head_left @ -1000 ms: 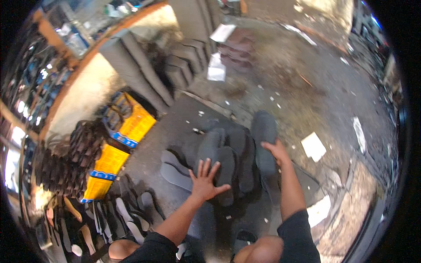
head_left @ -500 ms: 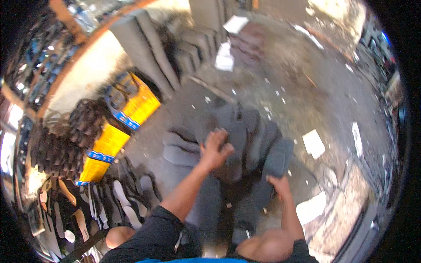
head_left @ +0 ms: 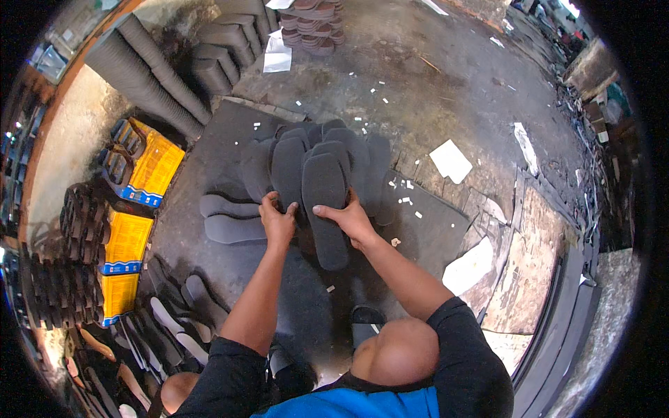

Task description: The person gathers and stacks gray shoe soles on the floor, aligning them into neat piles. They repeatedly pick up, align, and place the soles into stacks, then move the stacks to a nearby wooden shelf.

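Several dark grey foam shoe soles lie fanned out on a dark mat (head_left: 230, 139) on the floor. My right hand (head_left: 350, 218) grips the side of the front sole (head_left: 326, 209), which lies on top of the fan. My left hand (head_left: 277, 219) rests with bent fingers on the lower end of the neighbouring sole (head_left: 288, 167). Both forearms reach forward from the bottom of the view, over my bent knee (head_left: 397, 355).
Two more soles (head_left: 230, 217) lie flat to the left. Yellow cartons (head_left: 150, 167) and stacks of dark soles (head_left: 150, 70) line the left wall. A pile of brownish soles (head_left: 313, 21) stands at the back. Paper scraps (head_left: 451, 160) and board sheets (head_left: 529, 258) lie to the right.
My right hand has brought a sole from the lower right up onto the fan. My left hand has slid slightly left and down on the pile.
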The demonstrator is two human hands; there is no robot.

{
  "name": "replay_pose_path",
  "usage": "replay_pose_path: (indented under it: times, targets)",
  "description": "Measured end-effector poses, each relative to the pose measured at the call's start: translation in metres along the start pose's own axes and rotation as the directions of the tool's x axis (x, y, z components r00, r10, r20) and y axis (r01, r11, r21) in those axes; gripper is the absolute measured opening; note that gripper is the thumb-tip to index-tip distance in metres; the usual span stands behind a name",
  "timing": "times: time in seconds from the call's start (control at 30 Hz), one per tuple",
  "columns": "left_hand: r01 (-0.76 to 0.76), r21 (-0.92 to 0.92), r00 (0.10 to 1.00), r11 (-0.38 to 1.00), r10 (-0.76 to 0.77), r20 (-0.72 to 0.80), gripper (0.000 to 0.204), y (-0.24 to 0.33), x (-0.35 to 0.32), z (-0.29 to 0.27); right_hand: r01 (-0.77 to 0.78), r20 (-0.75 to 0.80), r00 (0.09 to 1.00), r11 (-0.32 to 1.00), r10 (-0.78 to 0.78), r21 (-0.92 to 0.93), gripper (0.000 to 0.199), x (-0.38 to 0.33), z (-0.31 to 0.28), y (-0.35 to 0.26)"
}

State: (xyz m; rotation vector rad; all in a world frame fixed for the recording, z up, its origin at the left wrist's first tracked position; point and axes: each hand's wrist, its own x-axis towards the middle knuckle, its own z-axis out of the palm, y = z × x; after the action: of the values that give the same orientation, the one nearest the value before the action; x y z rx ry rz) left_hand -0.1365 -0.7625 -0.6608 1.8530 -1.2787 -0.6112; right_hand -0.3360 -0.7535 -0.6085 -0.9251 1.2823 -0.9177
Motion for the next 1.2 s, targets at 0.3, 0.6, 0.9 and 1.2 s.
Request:
replay_pose_path:
  times: [0.3, 0.6, 0.9, 1.2]
  targets:
    - [-0.035, 0.183, 0.999, 0.982, 0.038, -0.011, 0.066, 0.021, -0.016, -0.016, -0.096, 0.023, 0.995, 0.994, 0.097, -0.045, 0.112, -0.041, -0.031, -0.014]
    - [0.123, -0.544, 0.685, 0.83, 0.326, 0.651, 0.158, 0.09, -0.113, -0.005, 0.076, 0.172, 0.983, 0.996, -0.068, -0.044, 0.131, -0.127, -0.105, 0.025]
    - [0.361, -0.36, 0.442, 0.86, 0.182, 0.878, 0.17, 0.101, -0.115, -0.018, -0.028, 0.214, 0.977, 0.998, 0.016, 0.054, 0.131, -0.147, -0.112, 0.027]
    - [0.351, -0.465, 0.381, 0.813, 0.33, 0.864, 0.17, 0.104, -0.106, -0.024, 0.432, 0.25, 0.894, 0.863, -0.372, -0.261, 0.141, -0.146, -0.116, 0.007]
